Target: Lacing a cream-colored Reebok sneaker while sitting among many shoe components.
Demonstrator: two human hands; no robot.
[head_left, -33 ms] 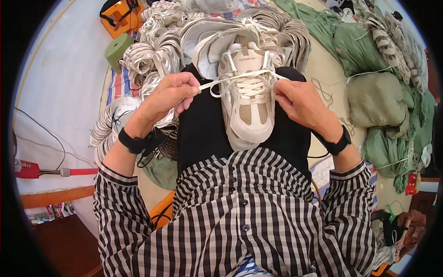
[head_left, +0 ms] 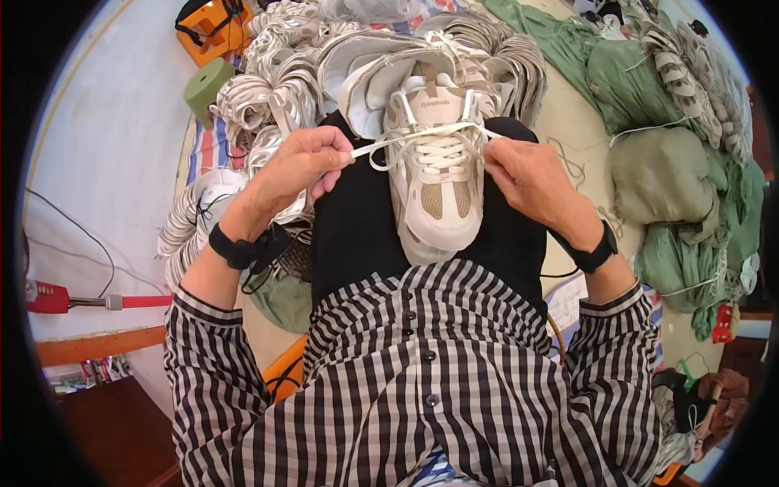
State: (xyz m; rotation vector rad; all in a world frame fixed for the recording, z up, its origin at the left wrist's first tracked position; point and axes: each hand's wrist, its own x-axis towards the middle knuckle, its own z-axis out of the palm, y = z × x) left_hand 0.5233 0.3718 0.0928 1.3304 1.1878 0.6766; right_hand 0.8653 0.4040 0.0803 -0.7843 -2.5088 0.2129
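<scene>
A beige and white sneaker (head_left: pixel 442 203) rests on my black-trousered lap, its toe toward my body. Cream laces (head_left: pixel 442 154) cross its tongue in several rows. Left of the shoe, my left hand (head_left: pixel 307 162) pinches one lace end between thumb and fingers. My right hand (head_left: pixel 531 174), close by the shoe's right side, is closed on the other lace end, its fingertips partly turned out of sight. Between the hands the lace runs nearly straight over the tongue, with a loose loop hanging on the left side.
Bundles of beige and white shoe uppers (head_left: pixel 284 57) are heaped beyond my knees and to the left. A green roll (head_left: pixel 209 88) and an orange stool (head_left: pixel 213 32) stand at the far left. Green cloth sacks (head_left: pixel 661 174) lie on the right. A red-handled tool (head_left: pixel 49 297) is at the left edge.
</scene>
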